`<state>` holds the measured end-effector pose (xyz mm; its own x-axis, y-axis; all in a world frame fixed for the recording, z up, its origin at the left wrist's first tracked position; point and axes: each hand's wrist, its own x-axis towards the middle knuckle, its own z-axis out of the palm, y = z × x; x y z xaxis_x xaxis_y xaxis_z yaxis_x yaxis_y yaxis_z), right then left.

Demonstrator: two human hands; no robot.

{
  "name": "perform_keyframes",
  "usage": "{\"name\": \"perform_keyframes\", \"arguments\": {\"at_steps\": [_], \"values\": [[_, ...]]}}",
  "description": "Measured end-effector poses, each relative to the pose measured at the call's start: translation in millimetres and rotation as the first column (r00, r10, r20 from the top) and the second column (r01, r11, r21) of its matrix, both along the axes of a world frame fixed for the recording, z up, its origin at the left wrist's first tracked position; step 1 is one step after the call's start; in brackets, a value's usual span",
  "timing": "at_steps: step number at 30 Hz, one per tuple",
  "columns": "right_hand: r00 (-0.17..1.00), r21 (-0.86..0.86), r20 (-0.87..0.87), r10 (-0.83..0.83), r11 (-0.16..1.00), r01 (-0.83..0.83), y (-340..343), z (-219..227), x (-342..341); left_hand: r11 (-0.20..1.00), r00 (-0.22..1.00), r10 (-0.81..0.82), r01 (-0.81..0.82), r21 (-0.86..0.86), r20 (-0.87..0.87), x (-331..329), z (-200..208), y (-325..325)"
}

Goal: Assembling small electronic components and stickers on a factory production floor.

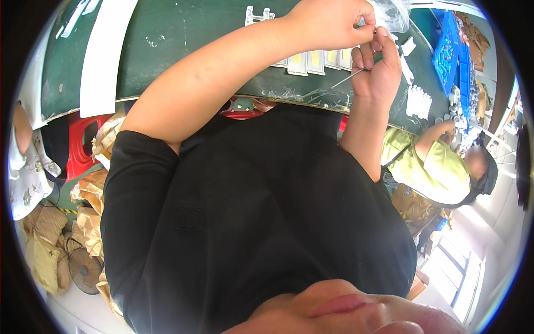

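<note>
Over the far edge of the green table, my two hands meet at the fingertips. My left hand is closed in a pinch, with thumb and forefinger pressed together. Whatever tiny piece lies between the fingertips is too small to make out. My right hand is closed, its lower fingers curled round a thin metal rod that sticks out toward the lower left. Its thumb and forefinger reach up to my left fingertips. Below my left hand lie several flat pale parts with yellow patches. A clear plastic bag sits just beyond my hands.
A white bracket-like part and a long white strip lie to the left. On the right are a toothed white piece and a blue tray of small parts. A person in yellow-green works at the right.
</note>
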<state>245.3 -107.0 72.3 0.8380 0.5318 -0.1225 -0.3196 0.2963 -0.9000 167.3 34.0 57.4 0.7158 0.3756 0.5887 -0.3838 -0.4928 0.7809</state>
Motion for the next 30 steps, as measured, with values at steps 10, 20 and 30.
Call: {"name": "perform_keyframes", "arguments": {"at_steps": [10,20,30], "values": [[0.974,-0.104,0.192,0.116,0.990,-0.097,-10,2,13,0.993,0.990,-0.103,0.096,-0.073,-0.094,10,-9,5],[0.958,-0.131,0.188,0.218,0.972,-0.195,-18,0,29,0.989,0.991,-0.119,0.112,-0.096,-0.068,11,-11,6],[0.963,-0.079,0.186,0.194,0.980,-0.182,-19,-4,30,0.975,0.987,-0.148,0.135,-0.175,-0.067,10,-7,2]]}}
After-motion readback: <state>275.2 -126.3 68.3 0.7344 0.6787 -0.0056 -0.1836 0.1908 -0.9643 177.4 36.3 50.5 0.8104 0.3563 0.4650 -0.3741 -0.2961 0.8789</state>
